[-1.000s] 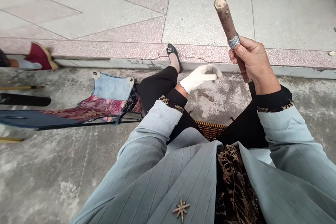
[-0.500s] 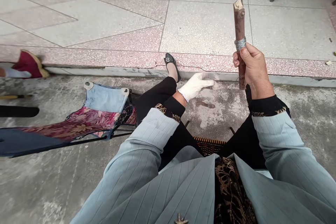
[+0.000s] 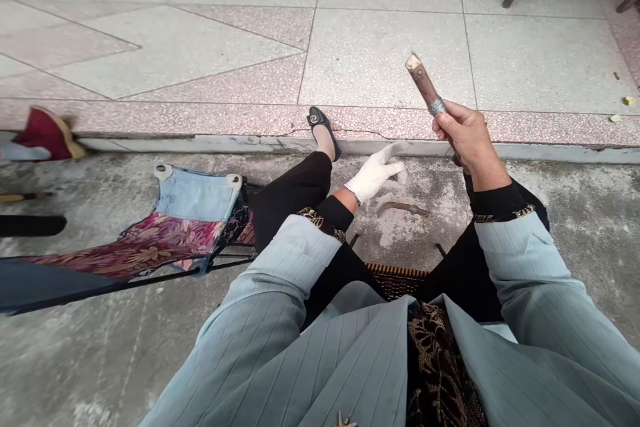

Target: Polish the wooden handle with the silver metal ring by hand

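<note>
A short brown wooden stick [image 3: 423,82] with a pale, rough-cut top end is in my right hand [image 3: 465,137], fingers wrapped round it. Coils of silver wire [image 3: 437,106] bind the stick just above my thumb. The stick leans to the left, its lower part mostly covered by the hand. My left hand [image 3: 376,172] wears a white knitted glove; its fingers are apart, slightly blurred, and nothing shows between them. Below that hand, a thin, curved brown piece [image 3: 403,207], resembling a bent twig, lies on the concrete.
A folding chair [image 3: 197,195] with denim and red floral cloth stands to the left. A raised tiled step [image 3: 240,121] runs across ahead, my black shoe [image 3: 324,127] against it. Another person's red shoe [image 3: 50,135] is far left. A woven seat [image 3: 397,277] shows between my legs.
The stick in my right hand has come down and tilted left from upright. My gloved left hand has shifted slightly, its fingers spreading. More of the curved piece below it shows.
</note>
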A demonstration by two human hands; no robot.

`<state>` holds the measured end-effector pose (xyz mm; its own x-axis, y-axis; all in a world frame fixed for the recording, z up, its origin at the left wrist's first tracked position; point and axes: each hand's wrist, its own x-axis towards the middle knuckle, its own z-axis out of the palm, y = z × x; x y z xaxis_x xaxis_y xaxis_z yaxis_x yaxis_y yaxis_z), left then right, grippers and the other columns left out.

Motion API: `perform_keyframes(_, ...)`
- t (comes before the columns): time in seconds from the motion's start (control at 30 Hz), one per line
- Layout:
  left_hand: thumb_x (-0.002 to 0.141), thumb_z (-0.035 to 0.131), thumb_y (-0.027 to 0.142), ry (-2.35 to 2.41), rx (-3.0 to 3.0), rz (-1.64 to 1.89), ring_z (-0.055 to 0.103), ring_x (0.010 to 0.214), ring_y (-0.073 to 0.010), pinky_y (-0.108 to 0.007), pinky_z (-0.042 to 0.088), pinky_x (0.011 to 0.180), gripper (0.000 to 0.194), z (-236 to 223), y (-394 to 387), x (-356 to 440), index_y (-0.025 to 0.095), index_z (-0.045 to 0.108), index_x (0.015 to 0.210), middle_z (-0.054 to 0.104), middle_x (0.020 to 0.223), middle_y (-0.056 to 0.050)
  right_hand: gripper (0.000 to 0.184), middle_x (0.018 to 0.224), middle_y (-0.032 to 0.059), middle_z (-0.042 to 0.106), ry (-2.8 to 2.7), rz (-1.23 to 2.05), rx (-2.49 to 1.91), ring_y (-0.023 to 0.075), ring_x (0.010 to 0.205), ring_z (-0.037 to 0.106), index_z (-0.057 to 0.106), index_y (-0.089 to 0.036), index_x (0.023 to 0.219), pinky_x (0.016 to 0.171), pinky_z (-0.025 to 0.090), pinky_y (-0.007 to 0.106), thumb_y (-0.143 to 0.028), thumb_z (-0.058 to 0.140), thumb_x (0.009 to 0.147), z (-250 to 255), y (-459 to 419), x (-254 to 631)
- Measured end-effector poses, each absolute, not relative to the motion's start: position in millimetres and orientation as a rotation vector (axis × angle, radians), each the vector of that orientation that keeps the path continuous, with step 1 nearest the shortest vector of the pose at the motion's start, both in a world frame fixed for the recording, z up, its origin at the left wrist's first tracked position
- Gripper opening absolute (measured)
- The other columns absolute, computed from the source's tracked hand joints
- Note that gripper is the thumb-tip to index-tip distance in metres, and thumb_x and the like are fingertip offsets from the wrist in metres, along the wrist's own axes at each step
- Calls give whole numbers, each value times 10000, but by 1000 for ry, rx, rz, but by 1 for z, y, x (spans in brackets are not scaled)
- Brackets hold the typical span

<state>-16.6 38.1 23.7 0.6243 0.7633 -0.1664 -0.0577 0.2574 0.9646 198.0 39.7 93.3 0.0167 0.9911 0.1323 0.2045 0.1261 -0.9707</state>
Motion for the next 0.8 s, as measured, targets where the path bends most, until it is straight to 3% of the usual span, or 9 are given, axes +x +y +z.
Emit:
perform_keyframes(0.07,818,634,245,675,1141,638,630,613,-118,-247,509,651,560,18,37,-15,127,482,1344,663,687,4,471,690,-12,554,-1408,994,-1245,111,592,506,704,-237,1109,517,410,245,-613,642,831,95,37,197)
perform_keyframes(0.2,821,672,293,655,1091,608,655,647,-131,-269,524,667,306,11,39,-15,107,619,1058,687,749,-46,442,706,-5,556,-1415,969,-1218,118,614,507,715,-244,1069,541,419,254,-608,650,827,99,33,195)
perform_keyframes(0.3,808,697,295,705,1080,580,661,662,-131,-267,524,666,241,8,40,-16,100,647,941,698,769,-66,430,706,-2,560,-1430,942,-1257,126,620,512,713,-252,1068,537,415,258,-607,636,838,99,33,195)
perform_keyframes(0.47,811,678,250,701,1134,539,656,678,-127,-263,526,680,181,15,38,-17,98,675,909,703,758,-70,438,754,40,627,-1501,743,-1467,159,653,558,702,-229,1097,568,435,283,-581,501,929,95,39,201)
perform_keyframes(0.67,845,622,248,591,1216,511,642,687,-111,-248,518,693,168,31,32,-21,103,674,913,684,752,-57,372,1027,148,714,-1894,278,-2265,303,983,633,703,-186,1180,782,469,370,-410,527,941,90,36,213)
perform_keyframes(0.73,846,619,256,631,1234,527,639,677,-106,-225,502,654,173,34,33,-23,106,668,917,679,741,-51,333,1043,164,721,-2116,349,-2430,300,969,646,736,-185,1129,796,470,375,-384,583,910,84,37,215)
perform_keyframes(0.8,838,624,259,690,1263,533,636,667,-101,-200,475,605,173,37,35,-26,109,664,915,678,738,-47,306,961,149,739,-2360,650,-2316,263,853,660,780,-188,1020,744,481,355,-420,673,850,77,37,218)
